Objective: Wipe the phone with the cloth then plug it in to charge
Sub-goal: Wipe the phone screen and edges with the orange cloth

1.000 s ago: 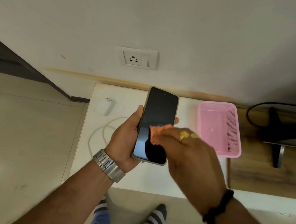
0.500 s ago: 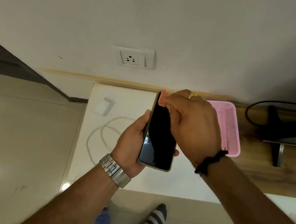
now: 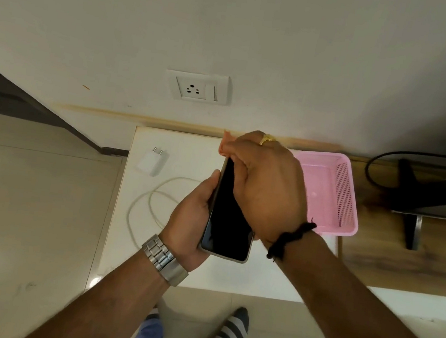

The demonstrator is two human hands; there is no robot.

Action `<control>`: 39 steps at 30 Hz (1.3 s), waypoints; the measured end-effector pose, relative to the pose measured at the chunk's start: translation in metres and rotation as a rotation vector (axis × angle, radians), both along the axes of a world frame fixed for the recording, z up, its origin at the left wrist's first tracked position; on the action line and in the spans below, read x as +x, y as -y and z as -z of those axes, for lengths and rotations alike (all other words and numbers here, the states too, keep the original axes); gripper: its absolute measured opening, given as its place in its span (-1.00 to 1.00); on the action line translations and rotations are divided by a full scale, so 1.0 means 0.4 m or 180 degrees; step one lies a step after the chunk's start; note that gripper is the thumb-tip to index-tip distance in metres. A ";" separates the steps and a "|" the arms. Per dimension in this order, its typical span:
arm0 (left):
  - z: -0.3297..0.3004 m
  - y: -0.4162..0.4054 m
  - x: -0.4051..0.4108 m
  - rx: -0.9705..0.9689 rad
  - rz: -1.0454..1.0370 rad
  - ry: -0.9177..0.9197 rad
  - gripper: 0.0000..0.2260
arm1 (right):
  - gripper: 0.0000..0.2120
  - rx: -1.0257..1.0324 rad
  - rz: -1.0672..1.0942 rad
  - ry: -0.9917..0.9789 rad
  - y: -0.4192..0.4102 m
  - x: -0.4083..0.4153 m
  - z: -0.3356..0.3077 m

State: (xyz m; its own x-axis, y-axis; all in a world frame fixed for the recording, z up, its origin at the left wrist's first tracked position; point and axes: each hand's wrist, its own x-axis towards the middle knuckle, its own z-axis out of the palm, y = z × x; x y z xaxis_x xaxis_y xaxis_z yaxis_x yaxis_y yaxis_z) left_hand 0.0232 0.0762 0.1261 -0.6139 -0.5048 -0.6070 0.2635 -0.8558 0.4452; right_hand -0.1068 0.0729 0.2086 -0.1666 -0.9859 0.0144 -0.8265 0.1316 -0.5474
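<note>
My left hand [image 3: 190,215] grips a black-screened phone [image 3: 227,226] by its left edge, held above a white table [image 3: 230,277]. My right hand [image 3: 265,183] is closed on a small orange cloth [image 3: 226,142] and presses it against the phone's upper end; only a corner of the cloth shows past my fingers. A white charger adapter [image 3: 152,162] lies on the table at the back left, with its white cable [image 3: 146,201] looped beside it. A wall socket with a switch [image 3: 197,87] is set in the wall above the table.
A pink plastic basket [image 3: 334,195] stands on the table's right side, behind my right hand. To the right is a wooden surface [image 3: 402,266] with a dark stand [image 3: 423,192] and a black cable. My socked feet are on the tiled floor below.
My right hand slid the cloth from the phone's lower screen up to its top end. My left hand tilted the phone slightly; little has moved in the last half second.
</note>
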 end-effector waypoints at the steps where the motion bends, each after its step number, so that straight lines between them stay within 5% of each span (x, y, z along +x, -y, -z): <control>1: 0.000 0.002 0.003 -0.0007 0.0025 -0.0044 -0.58 | -0.66 -0.0013 -0.0024 -0.0018 0.000 -0.002 0.000; 3: 0.000 0.009 0.016 0.0022 0.0046 -0.0102 -0.55 | -0.58 -0.0029 -0.0051 -0.0061 -0.009 -0.025 -0.007; 7: -0.008 0.023 0.038 0.0106 0.0146 -0.0235 -0.44 | -0.83 0.0076 0.0126 -0.0131 -0.040 -0.090 0.000; 13: -0.012 0.004 0.021 -0.0035 0.0119 -0.0148 -0.54 | -0.67 -0.0138 -0.0042 -0.0056 -0.003 -0.034 -0.014; 18: -0.009 0.013 0.038 -0.0016 0.0109 -0.0234 -0.47 | -0.83 -0.0004 0.0100 -0.0023 -0.045 -0.075 0.002; 23: -0.008 -0.001 0.002 -0.0047 0.0095 -0.0032 -0.58 | -0.75 -0.0172 0.0128 -0.0025 -0.003 -0.029 -0.007; 29: -0.023 0.035 0.020 0.0153 -0.0183 0.0062 -0.49 | -0.76 0.0479 -0.0610 0.0340 -0.116 0.068 -0.024; 35: -0.025 0.025 -0.012 0.0173 -0.0121 0.0021 -0.58 | -0.77 -0.0050 0.0310 0.0077 -0.012 -0.025 -0.015; 39: -0.029 0.046 0.005 0.0251 -0.0181 0.0108 -0.45 | -0.77 0.0399 -0.0563 0.0137 -0.146 0.075 -0.019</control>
State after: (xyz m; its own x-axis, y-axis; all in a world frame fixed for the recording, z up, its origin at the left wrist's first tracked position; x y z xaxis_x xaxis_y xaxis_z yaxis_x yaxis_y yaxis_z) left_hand 0.0253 0.0580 0.1376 -0.5640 -0.4882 -0.6661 0.2987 -0.8725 0.3866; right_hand -0.0768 0.1315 0.2161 0.0115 -0.9935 -0.1134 -0.8190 0.0557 -0.5710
